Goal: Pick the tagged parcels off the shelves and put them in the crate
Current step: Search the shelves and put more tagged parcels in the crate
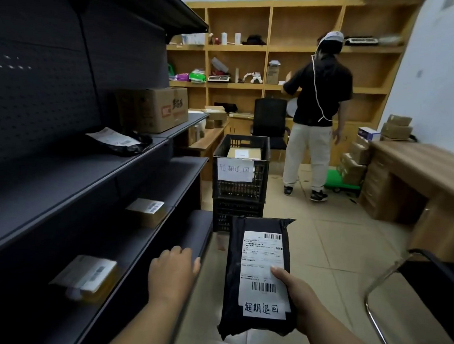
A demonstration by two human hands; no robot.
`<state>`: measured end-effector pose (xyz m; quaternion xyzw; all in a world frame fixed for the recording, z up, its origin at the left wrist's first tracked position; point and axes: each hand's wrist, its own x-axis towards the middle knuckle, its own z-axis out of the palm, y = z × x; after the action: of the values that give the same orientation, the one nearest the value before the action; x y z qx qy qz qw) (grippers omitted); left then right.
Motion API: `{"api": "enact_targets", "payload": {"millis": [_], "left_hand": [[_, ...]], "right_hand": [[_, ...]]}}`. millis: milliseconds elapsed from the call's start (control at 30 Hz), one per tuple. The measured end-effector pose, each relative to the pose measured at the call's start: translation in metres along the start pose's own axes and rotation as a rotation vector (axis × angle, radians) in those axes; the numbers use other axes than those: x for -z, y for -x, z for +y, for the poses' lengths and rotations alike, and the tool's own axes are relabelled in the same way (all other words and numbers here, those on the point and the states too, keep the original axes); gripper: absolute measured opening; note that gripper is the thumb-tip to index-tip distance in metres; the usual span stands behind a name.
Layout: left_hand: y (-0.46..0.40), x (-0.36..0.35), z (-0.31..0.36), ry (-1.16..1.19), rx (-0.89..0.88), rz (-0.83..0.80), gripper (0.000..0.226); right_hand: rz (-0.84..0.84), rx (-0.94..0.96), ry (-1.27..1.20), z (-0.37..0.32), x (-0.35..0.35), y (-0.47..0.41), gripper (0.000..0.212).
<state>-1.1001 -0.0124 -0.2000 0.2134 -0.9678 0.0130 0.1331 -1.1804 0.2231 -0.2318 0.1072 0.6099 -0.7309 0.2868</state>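
Note:
My right hand point(297, 298) grips a black mailer parcel point(234, 273) with a white shipping label and a handwritten tag at its lower end, thumb pressed on the label. My left hand point(173, 272) hovers beside it with loosely curled fingers, holding nothing, close to the edge of the dark shelving unit point(72, 180). Ahead on the floor stands a black plastic crate point(239, 190) stacked on another, with a handwritten paper sign on its front and a brown box inside. On the shelves lie another black mailer point(118, 141) and two small cardboard boxes point(146, 211) point(86, 277).
A person in a black top and white trousers point(314, 115) stands with their back to me at wooden wall shelves point(265, 48). A wooden desk point(415, 180) with stacked boxes is on the right, a chair frame point(387, 283) close right, an office chair point(269, 124) behind the crate.

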Motion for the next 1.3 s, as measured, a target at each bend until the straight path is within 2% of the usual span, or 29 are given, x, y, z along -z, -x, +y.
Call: {"api": "enact_targets", "payload": {"millis": [467, 967, 1300], "left_hand": [[-0.147, -0.039, 0.044, 0.024, 0.006, 0.002, 0.036], [-0.398, -0.083, 0.041, 0.045, -0.068, 0.086, 0.035], [-0.504, -0.101, 0.057, 0.083, -0.105, 0.104, 0.035]], "right_hand": [[0.015, 0.022, 0.012, -0.082, 0.007, -0.117, 0.041], [0.077, 0.081, -0.057, -0.214, -0.058, -0.317, 0.039], [0.116, 0.141, -0.072, -0.284, -0.083, -0.402, 0.042]]}}
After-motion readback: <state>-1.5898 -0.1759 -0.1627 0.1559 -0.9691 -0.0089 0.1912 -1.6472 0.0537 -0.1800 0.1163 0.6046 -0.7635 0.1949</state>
